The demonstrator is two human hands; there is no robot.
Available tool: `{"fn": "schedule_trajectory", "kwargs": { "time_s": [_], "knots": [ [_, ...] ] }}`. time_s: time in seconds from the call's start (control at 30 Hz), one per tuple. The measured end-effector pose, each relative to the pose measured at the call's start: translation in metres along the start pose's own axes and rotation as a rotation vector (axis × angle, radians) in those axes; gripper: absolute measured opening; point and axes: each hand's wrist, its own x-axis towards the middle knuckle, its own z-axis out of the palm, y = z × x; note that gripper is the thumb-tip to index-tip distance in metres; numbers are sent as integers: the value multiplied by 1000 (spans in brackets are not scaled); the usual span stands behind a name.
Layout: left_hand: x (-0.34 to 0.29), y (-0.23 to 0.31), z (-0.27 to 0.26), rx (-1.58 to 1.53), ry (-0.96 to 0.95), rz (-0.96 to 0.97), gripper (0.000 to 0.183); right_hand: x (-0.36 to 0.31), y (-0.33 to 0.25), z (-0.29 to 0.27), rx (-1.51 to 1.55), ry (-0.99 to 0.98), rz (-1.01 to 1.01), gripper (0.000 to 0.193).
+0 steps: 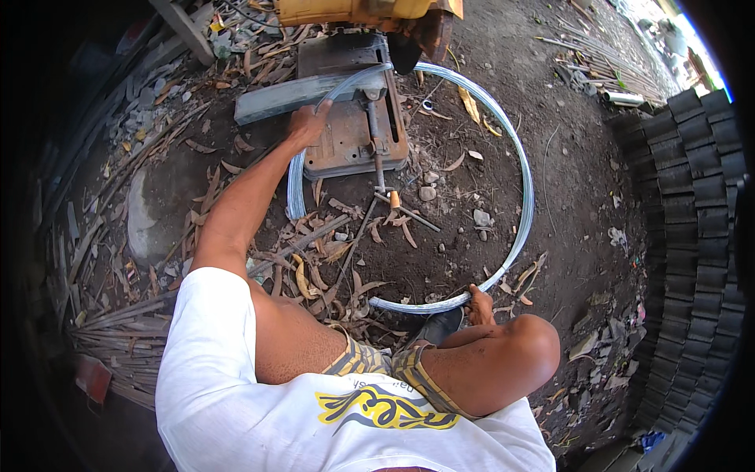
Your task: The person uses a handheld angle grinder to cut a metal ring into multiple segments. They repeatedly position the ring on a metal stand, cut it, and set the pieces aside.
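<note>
A bundle of silvery wire (528, 185) curves in a big open loop over the ground. It runs across the metal base (346, 145) of a cut-off saw, passing by the dark blade guard (406, 52). My left hand (309, 124) is closed round the bundle at the left of the base, and a bundle end hangs below it. Down at the loop's near side, my right hand (480, 305) grips the wire beside my knee; the other end lies left of it. The fingers of both hands are partly hidden.
The saw's yellow body (354, 11) stands over the base. A long grey metal bar (295, 98) lies across it, and the vise screw (377, 149) with its handle sticks out toward me. Stacked dark tiles (692, 197) line the right. Dry leaves and sticks litter the soil.
</note>
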Motion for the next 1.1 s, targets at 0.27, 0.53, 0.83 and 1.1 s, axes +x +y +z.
{"fn": "schedule_trajectory", "kwargs": {
  "time_s": [0.27,0.53,0.83,1.1],
  "knots": [
    [-8,-8,1,-36,10,-13,82,-6,-5,-13,4,37,-25,23],
    [-8,-11,-6,-42,-50,-100,81,2,10,-10,-85,-101,-196,37],
    [-9,-7,-3,-204,-134,-228,80,11,-21,-33,-870,-92,-274,59],
    [6,-20,8,-141,-89,-116,84,-102,-255,-40,-737,-137,-887,32]
  ]
}}
